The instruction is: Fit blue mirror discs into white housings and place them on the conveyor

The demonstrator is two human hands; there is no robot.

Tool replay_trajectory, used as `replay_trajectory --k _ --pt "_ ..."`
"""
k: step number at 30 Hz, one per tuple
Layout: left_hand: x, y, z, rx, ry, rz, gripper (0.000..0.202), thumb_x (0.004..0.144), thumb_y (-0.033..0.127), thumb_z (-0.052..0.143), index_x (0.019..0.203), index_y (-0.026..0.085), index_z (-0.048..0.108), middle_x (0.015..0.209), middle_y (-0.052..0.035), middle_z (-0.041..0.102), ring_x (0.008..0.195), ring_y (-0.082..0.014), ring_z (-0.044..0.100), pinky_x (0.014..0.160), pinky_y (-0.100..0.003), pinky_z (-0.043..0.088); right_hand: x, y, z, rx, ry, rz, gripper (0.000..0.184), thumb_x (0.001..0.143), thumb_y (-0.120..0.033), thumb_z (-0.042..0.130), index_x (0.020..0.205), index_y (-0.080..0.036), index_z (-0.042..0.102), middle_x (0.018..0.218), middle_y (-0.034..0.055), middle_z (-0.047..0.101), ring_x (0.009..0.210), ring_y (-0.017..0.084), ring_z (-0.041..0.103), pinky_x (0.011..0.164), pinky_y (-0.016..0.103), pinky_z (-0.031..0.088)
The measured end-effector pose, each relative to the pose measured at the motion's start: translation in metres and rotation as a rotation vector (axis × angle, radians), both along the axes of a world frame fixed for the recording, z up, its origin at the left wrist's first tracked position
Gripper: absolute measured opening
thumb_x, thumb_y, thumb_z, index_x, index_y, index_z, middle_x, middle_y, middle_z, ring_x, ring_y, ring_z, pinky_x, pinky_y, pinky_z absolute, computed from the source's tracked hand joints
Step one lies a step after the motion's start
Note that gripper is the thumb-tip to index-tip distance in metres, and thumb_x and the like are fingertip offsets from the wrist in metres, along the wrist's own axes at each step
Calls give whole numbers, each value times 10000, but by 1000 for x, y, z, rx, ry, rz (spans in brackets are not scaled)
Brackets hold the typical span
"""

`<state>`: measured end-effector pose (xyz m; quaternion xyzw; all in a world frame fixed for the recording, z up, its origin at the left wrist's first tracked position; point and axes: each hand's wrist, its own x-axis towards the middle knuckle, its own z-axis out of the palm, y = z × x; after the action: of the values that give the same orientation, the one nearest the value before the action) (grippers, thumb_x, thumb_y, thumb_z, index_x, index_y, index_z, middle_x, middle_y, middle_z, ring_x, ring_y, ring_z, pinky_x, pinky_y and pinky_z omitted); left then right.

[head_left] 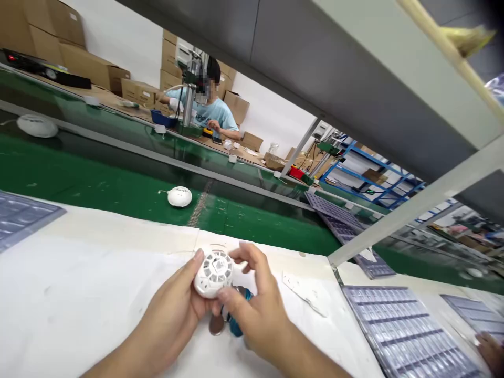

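Observation:
My left hand (175, 311) and my right hand (255, 304) together hold a round white plastic part (213, 273) with a slotted grille face, just above the white work surface (79, 294). The left hand cups it from the left and below. The right hand's fingers curl around its right side. Under the right hand sits a blue-handled tool (236, 325) with a round metal piece, partly hidden. A second white round part (180, 196) with a thin wire lies on the green conveyor belt (98, 184) beyond my hands.
Grey trays (405, 331) of small components lie at right, another tray (19, 218) at far left. A third white part (37, 126) rests far left on the belt. A person (208, 107) in a light blue shirt works across the line beside cardboard boxes (94, 68). A metal shelf (354, 68) hangs overhead.

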<state>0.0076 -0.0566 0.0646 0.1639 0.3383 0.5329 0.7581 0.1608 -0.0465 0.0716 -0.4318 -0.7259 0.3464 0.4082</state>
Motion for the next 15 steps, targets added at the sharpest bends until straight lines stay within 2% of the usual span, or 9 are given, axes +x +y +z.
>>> replay_trajectory --k 2,3,5,7,8,11,13,15 --pt "-4 7 -2 -38 56 158 344 895 506 606 850 168 650 633 -38 641 476 -156 513 437 -278 463 6 0 1 147 -274 127 150 936 -219 574 1060 -221 659 984 65 624 923 228 581 823 368 481" --pt "-6 10 -3 -51 82 227 339 895 499 606 833 167 637 640 -35 637 477 -150 517 425 -261 449 8 0 0 197 -440 214 130 946 -194 551 944 -212 680 919 62 621 873 222 574 789 357 479" --pt "-10 14 -5 -58 115 300 324 898 491 605 865 171 630 685 -32 641 502 -150 541 405 -235 418 10 -2 -9 257 -730 356 100 911 -181 600 862 -200 685 911 76 628 851 234 567 754 354 479" --pt "-11 15 -7 -56 134 302 331 896 504 605 891 174 630 698 -25 634 526 -156 552 407 -232 417 8 -2 -20 325 -919 384 14 845 -174 662 850 -186 668 951 97 639 865 257 570 744 367 481" --pt "-12 14 -7 -54 143 299 341 890 514 612 897 174 631 695 -21 628 538 -158 554 415 -233 423 6 -3 -25 349 -967 388 32 825 -160 664 849 -179 657 953 103 650 864 262 577 741 370 482" --pt "-10 12 -5 -37 158 269 393 865 560 634 891 169 642 684 -6 609 528 -132 514 453 -229 446 6 -3 -26 317 -928 456 102 808 -94 607 843 -183 643 849 71 690 787 231 608 708 330 483" --pt "-9 11 -3 -21 160 237 418 852 580 643 874 163 648 672 2 598 505 -112 478 470 -226 450 9 -4 -16 224 -771 495 211 845 -84 556 978 -205 666 834 39 722 732 199 634 685 292 487" --pt "-8 10 -2 -15 166 213 427 846 587 643 842 160 649 635 4 586 487 -111 461 473 -231 446 13 -6 -1 102 -564 495 231 932 -140 520 1057 -256 675 853 15 746 706 173 657 682 269 494"
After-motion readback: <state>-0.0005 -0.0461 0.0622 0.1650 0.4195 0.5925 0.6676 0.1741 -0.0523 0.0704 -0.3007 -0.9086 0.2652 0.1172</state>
